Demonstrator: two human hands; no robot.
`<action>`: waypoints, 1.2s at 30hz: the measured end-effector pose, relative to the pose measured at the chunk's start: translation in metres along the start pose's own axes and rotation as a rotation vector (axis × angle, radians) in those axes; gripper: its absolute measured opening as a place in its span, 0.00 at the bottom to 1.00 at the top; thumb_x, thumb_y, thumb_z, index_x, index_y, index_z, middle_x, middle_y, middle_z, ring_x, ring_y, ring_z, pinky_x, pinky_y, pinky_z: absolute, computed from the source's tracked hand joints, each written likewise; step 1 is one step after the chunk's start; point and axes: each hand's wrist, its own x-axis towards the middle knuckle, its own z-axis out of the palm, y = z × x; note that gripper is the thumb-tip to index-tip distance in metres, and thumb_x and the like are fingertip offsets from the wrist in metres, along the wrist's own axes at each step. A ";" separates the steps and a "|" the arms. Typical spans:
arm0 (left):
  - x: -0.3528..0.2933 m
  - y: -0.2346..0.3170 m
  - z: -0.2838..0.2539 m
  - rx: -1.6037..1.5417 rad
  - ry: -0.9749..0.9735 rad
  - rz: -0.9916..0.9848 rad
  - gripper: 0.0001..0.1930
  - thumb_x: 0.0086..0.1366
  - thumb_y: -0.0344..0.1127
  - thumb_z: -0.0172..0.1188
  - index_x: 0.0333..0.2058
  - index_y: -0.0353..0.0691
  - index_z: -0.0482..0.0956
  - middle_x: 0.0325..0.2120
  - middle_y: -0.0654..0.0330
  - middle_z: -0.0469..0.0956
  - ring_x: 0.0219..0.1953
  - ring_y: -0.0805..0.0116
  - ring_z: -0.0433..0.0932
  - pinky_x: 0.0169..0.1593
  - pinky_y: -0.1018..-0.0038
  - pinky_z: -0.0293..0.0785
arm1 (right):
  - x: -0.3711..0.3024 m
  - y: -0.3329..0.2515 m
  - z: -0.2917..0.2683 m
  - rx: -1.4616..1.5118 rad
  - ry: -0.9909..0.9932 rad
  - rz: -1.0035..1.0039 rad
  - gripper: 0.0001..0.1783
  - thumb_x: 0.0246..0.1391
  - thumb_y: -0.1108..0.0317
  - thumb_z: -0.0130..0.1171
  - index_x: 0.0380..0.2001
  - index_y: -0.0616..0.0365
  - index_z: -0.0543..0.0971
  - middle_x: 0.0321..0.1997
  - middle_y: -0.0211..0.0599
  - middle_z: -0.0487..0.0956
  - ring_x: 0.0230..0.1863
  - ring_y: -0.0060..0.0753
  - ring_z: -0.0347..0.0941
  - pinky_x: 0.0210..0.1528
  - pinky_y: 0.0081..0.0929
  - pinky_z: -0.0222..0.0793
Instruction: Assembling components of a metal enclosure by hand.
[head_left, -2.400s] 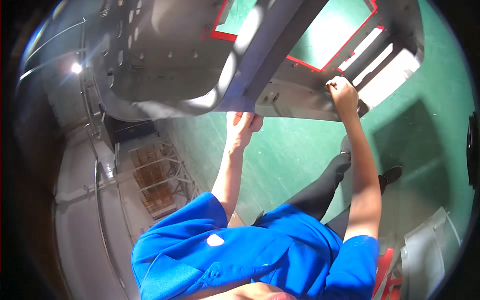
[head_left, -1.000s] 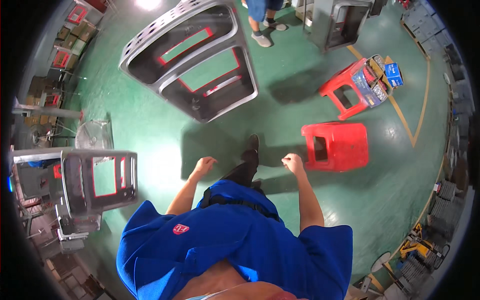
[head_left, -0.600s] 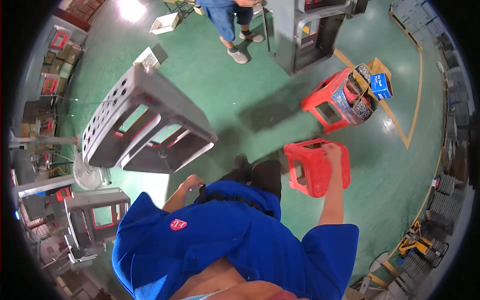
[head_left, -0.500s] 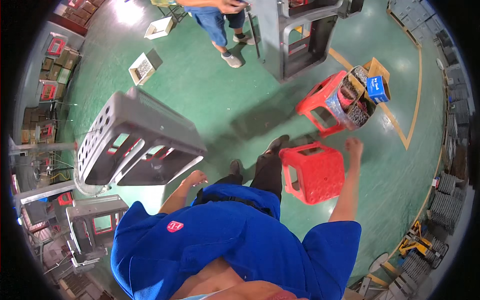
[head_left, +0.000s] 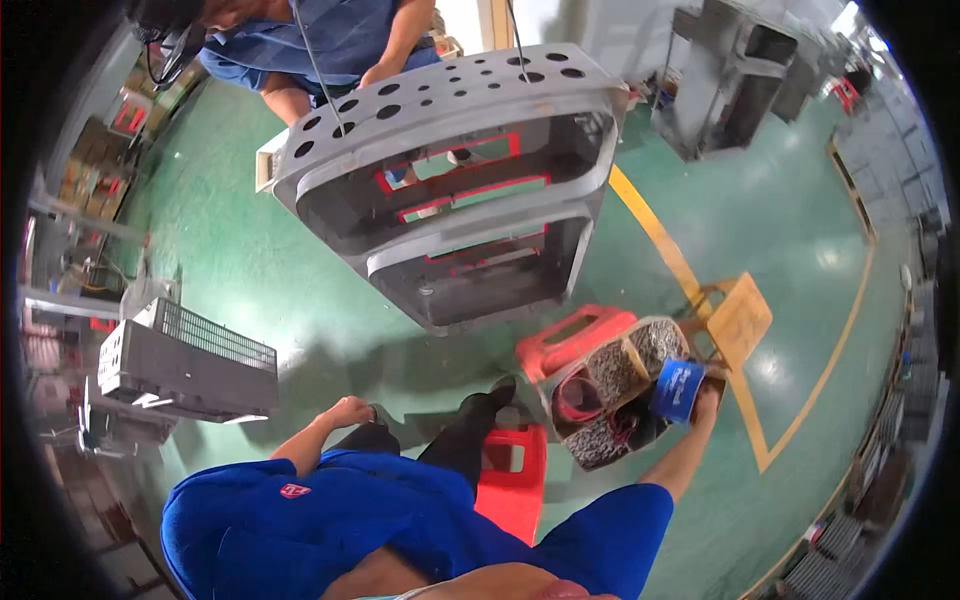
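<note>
My right hand (head_left: 706, 403) reaches to the side of a blue printed box (head_left: 678, 391), at the edge of a brown carton (head_left: 713, 382). Its fingers are partly hidden there, so its grip does not show. Beside it, a divided tub (head_left: 590, 456) of small metal fasteners, with something red in one compartment, rests by a red stool (head_left: 560, 345). My left hand (head_left: 346, 412) is low in front of me, fingers curled together; what they hold, if anything, is too small to make out. Ahead, a large grey plastic housing (head_left: 480, 232) with round holes hangs from two thin lines.
A co-worker (head_left: 330, 45) bends behind the hanging housing. Another red stool (head_left: 512, 485) stands close to my legs. Grey housings stand at left (head_left: 190, 365) and far right (head_left: 715, 90). A wooden stool (head_left: 740, 320) is beyond the tub, near a yellow floor line (head_left: 650, 225).
My right hand has come to the blue box by the tub. The view has turned and moved forward; a grey housing now hangs ahead, and the tub is nearer me.
</note>
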 end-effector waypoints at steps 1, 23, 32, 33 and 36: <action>-0.009 0.025 -0.009 -0.048 -0.018 -0.083 0.14 0.59 0.45 0.53 0.32 0.44 0.83 0.24 0.57 0.80 0.29 0.67 0.77 0.36 0.69 0.73 | 0.001 0.014 0.005 0.176 -0.133 0.159 0.14 0.50 0.66 0.53 0.34 0.67 0.78 0.32 0.53 0.78 0.34 0.53 0.75 0.37 0.40 0.69; -0.045 -0.020 0.061 -0.284 0.520 0.083 0.13 0.57 0.38 0.50 0.26 0.40 0.82 0.23 0.53 0.80 0.27 0.54 0.78 0.34 0.62 0.73 | -0.054 -0.255 0.252 -0.732 -0.821 -0.601 0.17 0.59 0.65 0.45 0.33 0.72 0.73 0.34 0.56 0.74 0.37 0.52 0.69 0.43 0.41 0.63; -0.151 -0.140 0.115 -1.014 0.694 0.095 0.16 0.61 0.47 0.50 0.27 0.45 0.83 0.19 0.61 0.75 0.24 0.69 0.74 0.27 0.70 0.71 | -0.315 -0.313 0.442 -0.775 -1.234 -1.115 0.19 0.59 0.62 0.46 0.26 0.71 0.73 0.23 0.53 0.72 0.26 0.49 0.69 0.32 0.42 0.62; -0.167 -0.161 0.126 -1.033 0.743 0.095 0.17 0.61 0.48 0.50 0.27 0.45 0.83 0.19 0.61 0.75 0.24 0.69 0.74 0.28 0.70 0.71 | -0.351 -0.304 0.456 -0.773 -1.295 -1.178 0.20 0.59 0.62 0.46 0.25 0.71 0.73 0.22 0.53 0.72 0.25 0.49 0.69 0.31 0.42 0.62; -0.231 -0.199 0.113 -1.124 0.822 0.146 0.19 0.62 0.52 0.51 0.27 0.44 0.83 0.20 0.61 0.76 0.25 0.68 0.75 0.30 0.70 0.71 | -0.433 -0.267 0.486 -0.629 -1.478 -1.609 0.21 0.59 0.61 0.47 0.22 0.71 0.73 0.18 0.52 0.71 0.21 0.48 0.69 0.28 0.42 0.61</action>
